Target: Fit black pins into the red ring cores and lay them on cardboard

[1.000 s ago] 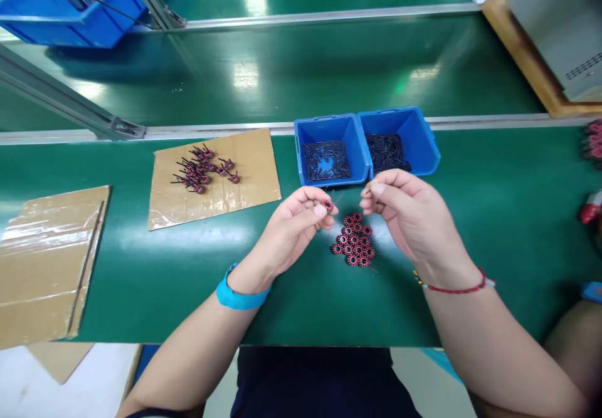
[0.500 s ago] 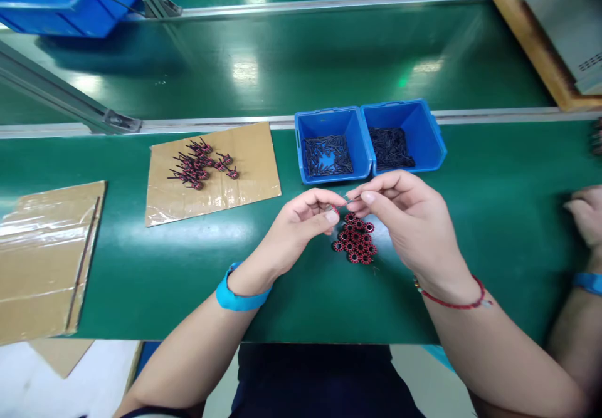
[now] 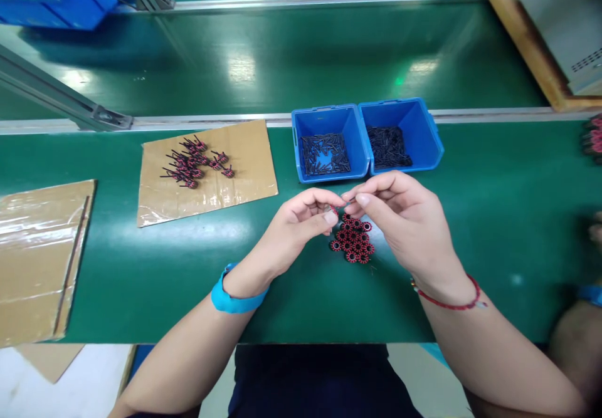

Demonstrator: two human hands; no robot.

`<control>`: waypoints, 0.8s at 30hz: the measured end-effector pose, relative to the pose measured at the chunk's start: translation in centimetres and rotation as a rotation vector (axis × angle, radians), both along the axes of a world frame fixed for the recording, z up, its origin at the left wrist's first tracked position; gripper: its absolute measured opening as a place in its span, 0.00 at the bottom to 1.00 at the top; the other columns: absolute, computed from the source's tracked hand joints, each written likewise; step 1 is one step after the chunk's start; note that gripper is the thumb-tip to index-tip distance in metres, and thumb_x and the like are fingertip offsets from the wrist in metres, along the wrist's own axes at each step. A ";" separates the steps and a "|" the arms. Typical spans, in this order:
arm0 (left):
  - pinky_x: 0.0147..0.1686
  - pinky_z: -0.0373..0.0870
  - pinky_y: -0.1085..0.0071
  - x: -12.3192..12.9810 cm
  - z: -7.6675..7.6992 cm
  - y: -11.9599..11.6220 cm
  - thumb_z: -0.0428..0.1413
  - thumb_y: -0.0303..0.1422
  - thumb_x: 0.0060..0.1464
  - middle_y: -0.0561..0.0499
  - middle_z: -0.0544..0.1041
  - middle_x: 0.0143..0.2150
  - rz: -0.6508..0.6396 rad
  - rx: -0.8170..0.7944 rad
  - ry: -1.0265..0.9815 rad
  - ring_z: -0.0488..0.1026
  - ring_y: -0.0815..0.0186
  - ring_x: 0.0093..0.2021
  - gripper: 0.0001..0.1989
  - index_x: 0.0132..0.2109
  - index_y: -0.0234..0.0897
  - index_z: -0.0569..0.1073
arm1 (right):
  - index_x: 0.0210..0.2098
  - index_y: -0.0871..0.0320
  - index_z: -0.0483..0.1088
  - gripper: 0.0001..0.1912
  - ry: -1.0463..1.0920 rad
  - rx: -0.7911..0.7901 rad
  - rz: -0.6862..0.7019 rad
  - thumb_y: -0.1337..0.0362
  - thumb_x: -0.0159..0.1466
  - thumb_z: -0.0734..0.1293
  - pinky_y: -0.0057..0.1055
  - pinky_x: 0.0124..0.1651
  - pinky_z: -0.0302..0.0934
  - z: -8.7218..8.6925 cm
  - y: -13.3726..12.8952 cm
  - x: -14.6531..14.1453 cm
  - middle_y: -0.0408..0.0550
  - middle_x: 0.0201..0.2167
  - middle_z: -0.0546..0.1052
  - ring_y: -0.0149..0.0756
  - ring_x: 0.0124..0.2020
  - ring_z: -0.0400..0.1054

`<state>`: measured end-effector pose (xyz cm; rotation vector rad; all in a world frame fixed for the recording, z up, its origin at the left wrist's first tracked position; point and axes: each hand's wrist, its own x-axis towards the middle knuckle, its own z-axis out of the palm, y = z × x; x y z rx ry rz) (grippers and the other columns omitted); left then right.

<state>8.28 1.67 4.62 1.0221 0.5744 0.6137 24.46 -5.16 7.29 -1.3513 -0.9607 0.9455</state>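
My left hand (image 3: 305, 220), fingers closed, pinches a small red-and-black toroidal coil (image 3: 334, 209), mostly covered by the thumb and fingertips. Close against it, the thumb and forefinger of my right hand (image 3: 399, 217) are pinched at the coil's lead; whatever thin piece lies between them is too small to make out. Just below both hands, several similar ring-shaped coils (image 3: 352, 242) lie in a cluster on the green table. Behind the hands stand two blue bins, the left bin (image 3: 332, 112) and the right bin (image 3: 421, 133), each containing short black tubes.
Coils with black-sleeved leads (image 3: 190, 164) lie on a cardboard sheet (image 3: 244, 186) at left. Another cardboard piece (image 3: 37, 261) is at far left. A metal rail (image 3: 211, 120) crosses behind the bins. Another person's arm (image 3: 578, 336) is at the right edge.
Both hands keep nearly the same pose at the coil. The whole view has shifted slightly. At the right edge, the other person's hand has moved outward, mostly out of view.
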 end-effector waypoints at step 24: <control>0.34 0.66 0.72 0.2 -0.1 -0.1 0.66 0.34 0.52 0.54 0.74 0.33 0.066 -0.086 0.016 0.67 0.71 0.30 0.08 0.40 0.38 0.80 | 0.35 0.54 0.72 0.08 -1.080 0.298 -0.053 0.71 0.67 0.63 0.37 0.38 0.61 -1.4 0.2 -0.6 0.47 0.33 0.79 0.38 0.35 0.71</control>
